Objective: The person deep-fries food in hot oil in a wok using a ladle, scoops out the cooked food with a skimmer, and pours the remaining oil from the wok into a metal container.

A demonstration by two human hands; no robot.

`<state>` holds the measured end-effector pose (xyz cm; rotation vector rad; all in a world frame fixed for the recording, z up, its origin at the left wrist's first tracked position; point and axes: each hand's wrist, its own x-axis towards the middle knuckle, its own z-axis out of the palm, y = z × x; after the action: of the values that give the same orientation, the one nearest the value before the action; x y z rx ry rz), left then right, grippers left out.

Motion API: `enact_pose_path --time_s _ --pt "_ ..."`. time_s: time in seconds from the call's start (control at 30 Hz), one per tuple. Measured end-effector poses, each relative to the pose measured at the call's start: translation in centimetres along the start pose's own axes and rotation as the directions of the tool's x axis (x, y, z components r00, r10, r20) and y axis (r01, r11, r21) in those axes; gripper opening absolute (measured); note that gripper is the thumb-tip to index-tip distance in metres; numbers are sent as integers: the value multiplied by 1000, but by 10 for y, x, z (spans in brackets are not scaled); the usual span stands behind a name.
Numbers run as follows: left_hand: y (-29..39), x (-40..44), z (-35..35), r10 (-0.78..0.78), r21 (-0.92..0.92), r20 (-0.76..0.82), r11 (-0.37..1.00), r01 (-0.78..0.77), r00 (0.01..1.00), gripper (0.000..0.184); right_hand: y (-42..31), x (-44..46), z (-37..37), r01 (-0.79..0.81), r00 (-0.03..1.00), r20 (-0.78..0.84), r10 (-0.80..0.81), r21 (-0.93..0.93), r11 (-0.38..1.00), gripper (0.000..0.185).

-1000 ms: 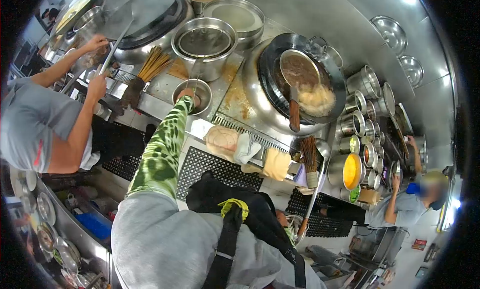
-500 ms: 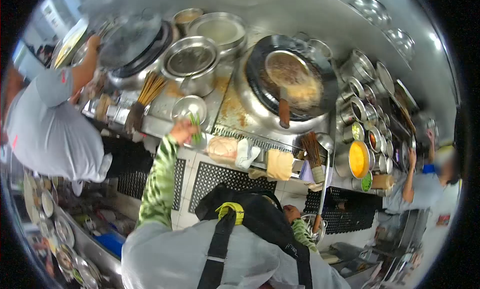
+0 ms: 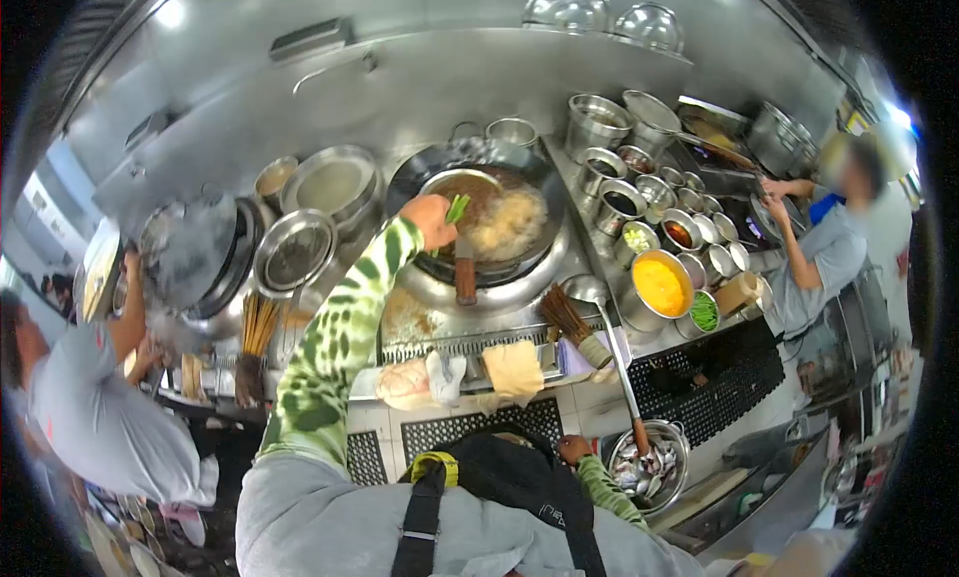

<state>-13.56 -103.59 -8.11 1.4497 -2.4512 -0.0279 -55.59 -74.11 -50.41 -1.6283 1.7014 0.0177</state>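
My left hand (image 3: 431,223) is closed around a small bunch of green vegetable stalks (image 3: 458,208) with their tips sticking out, above the near left part of the wok (image 3: 559,212). Bubbling brown liquid with pale foam (image 3: 509,227) fills the wok. A round strainer with a wooden handle (image 3: 466,277) rests in it, close to my left hand. Beside my apron, my right hand (image 3: 574,448) has curled fingers; anything in them is hidden. A metal bowl of fish pieces (image 3: 654,477) lies to its right.
A long ladle (image 3: 617,352) slants over the counter edge toward the bowl. Bamboo brushes (image 3: 574,322) and folded cloths (image 3: 513,369) lie along the front. Sauce pots, including an orange one (image 3: 662,283), stand right. Co-workers stand left (image 3: 110,407) and right (image 3: 834,247).
My left hand has moved right with the green stalks, from beside the metal bowl on the counter to over the wok. The view has turned, showing more of the back wall.
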Motion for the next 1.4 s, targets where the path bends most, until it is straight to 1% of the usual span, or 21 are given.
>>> enact_pose_path --time_s 0.03,0.13,0.2,0.23,0.27,0.37,0.43,0.53,0.6,0.7,0.77,0.87,0.93,1.0,1.07,1.2,1.23,1.3,1.33,1.37,1.4 --pt "-15 34 10 -80 58 68 995 76 994 29 23 8 20 -14 1000 22 11 124 992 34" --pt "10 90 -46 -400 421 270 867 266 876 35 45 -7 51 8 1000 -11 -8 -36 999 30" --pt "-13 102 -82 -237 215 -15 948 235 971 38 62 -18 64 1 999 -39 -2 -35 999 29" --pt "-8 92 -112 -35 459 -244 876 148 969 33 66 -24 75 -5 999 -46 4 -32 999 30" --pt "51 56 -163 -50 336 -343 926 173 938 25 69 -31 86 -12 999 -53 10 -28 1000 32" --pt "154 -65 -230 -46 41 -704 994 105 708 23 80 -28 90 -40 999 -35 38 -52 998 29" --pt "151 -180 -233 -351 -360 -708 926 114 613 26 80 -14 78 -52 999 -5 52 -73 996 28" --pt "164 -242 -176 154 109 -965 972 -208 213 16 67 26 54 -54 997 39 59 -115 992 29" --pt "185 -243 -130 78 -38 -918 959 -282 389 5 49 59 31 -31 997 68 43 -170 985 31" --pt "196 -274 -47 -432 -529 -564 843 93 704 8 19 108 1 61 991 129 -29 -257 964 36" --pt "193 -301 17 -643 -675 -187 633 379 742 8 -7 125 -15 -55 995 84 61 -75 996 39" --pt "188 -342 135 -802 -779 -6 378 500 597 12 -47 134 -26 147 969 214 -127 -77 986 56" --pt "205 -343 168 -824 -686 151 310 658 546 18 -81 135 -38 64 916 401 -20 -96 993 75" --pt "209 -351 216 -789 -518 128 463 719 600 25 -103 103 -46 449 853 189 -486 209 869 67" --pt "222 -343 246 -796 -468 179 448 762 578 28 -91 129 -5 350 766 368 -526 448 823 58" --pt "221 -330 328 -699 87 396 674 734 595 39 -155 62 -58 183 695 633 -342 305 935 54" --pt "217 -316 343 -676 139 549 653 744 491 43 -187 20 -99 87 711 666 -223 231 969 51" --pt "226 -295 361 -736 45 648 295 954 197 48 -186 23 -57 346 686 467 -557 464 815 50" --pt "225 -285 366 -734 -97 581 366 925 352 41 -182 22 -61 419 629 434 -645 511 751 51" --pt "225 -277 370 -610 105 598 703 703 520 36 -177 20 -64 483 563 395 -726 555 677 52" --pt "238 -249 333 -439 283 653 898 338 618 35 -172 38 -56 361 672 540 -506 358 861 49"
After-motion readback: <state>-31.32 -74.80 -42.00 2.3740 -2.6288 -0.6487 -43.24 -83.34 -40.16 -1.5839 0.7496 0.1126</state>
